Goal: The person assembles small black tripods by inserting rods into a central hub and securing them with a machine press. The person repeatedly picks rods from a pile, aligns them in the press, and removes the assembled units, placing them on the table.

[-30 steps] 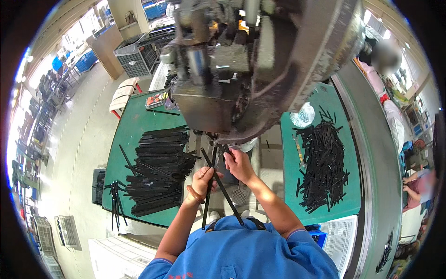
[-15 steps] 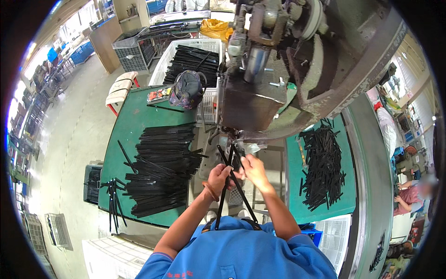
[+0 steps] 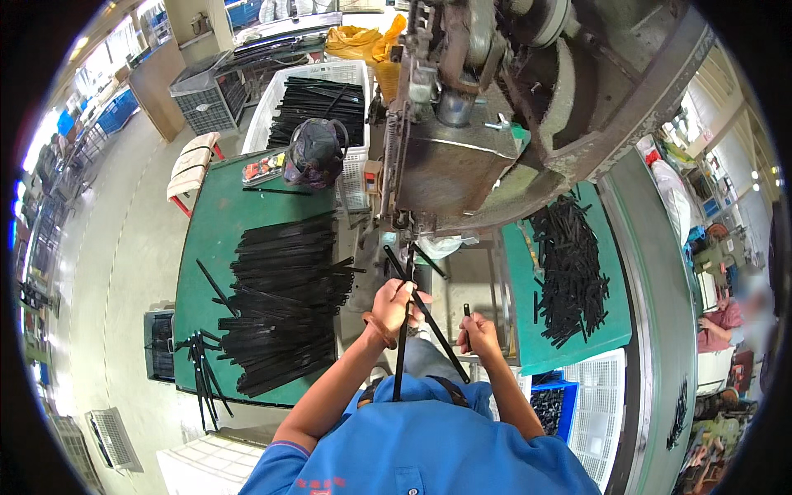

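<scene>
My left hand (image 3: 393, 304) grips a few long black strips (image 3: 403, 338) that cross one another, their upper ends reaching under the head of a big grey press machine (image 3: 450, 157). My right hand (image 3: 479, 335) is lower and to the right, closed on a short black piece (image 3: 467, 319) that stands upright out of the fist. A large pile of long black strips (image 3: 285, 297) lies on the green table (image 3: 206, 247) to my left. To my right, a heap of short black pieces (image 3: 571, 266) rests on a second green surface (image 3: 528, 330).
A white crate of black strips (image 3: 313, 95) stands behind the left table, with a dark cap (image 3: 313, 153) in front of it. A blue bin (image 3: 551, 406) and a white basket (image 3: 606, 396) sit low on the right. Another person (image 3: 726, 318) sits at the far right.
My head has tipped back, so the machine sits higher in view. My right hand has come away from the left one, down and to the right, with a short piece in it.
</scene>
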Available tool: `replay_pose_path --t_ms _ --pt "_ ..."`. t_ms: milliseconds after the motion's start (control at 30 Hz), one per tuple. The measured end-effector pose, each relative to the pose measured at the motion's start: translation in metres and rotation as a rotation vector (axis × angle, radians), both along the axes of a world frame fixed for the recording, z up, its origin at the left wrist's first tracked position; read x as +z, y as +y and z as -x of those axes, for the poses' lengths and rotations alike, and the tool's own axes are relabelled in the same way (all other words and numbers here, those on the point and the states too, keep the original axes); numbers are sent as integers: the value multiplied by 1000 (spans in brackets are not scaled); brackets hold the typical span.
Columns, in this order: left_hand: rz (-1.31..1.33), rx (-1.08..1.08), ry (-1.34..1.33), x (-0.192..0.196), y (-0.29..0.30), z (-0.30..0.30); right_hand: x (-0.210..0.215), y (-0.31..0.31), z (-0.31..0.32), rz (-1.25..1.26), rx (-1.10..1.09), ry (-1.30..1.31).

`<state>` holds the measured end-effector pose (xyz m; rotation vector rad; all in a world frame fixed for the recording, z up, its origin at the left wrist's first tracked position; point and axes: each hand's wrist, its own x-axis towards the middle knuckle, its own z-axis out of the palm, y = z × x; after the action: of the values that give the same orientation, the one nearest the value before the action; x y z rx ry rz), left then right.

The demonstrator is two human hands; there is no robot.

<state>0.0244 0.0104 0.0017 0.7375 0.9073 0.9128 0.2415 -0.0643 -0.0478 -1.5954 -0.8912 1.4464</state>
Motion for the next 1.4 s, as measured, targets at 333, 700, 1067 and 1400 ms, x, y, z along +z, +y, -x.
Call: replay_pose_path --t_ms 333,700,1067,1400 --pt "4 29 22 -1 -2 -3 10 -3 4 -80 -61 6" --pt "-21 184 -22 23 -31 22 31 64 28 -563 153 -313" --pt "-82 676 -103 -29 -82 95 55 130 76 -201 286 53" --pt "-110 722 -78 -35 -102 62 52 137 71 -226 390 143"
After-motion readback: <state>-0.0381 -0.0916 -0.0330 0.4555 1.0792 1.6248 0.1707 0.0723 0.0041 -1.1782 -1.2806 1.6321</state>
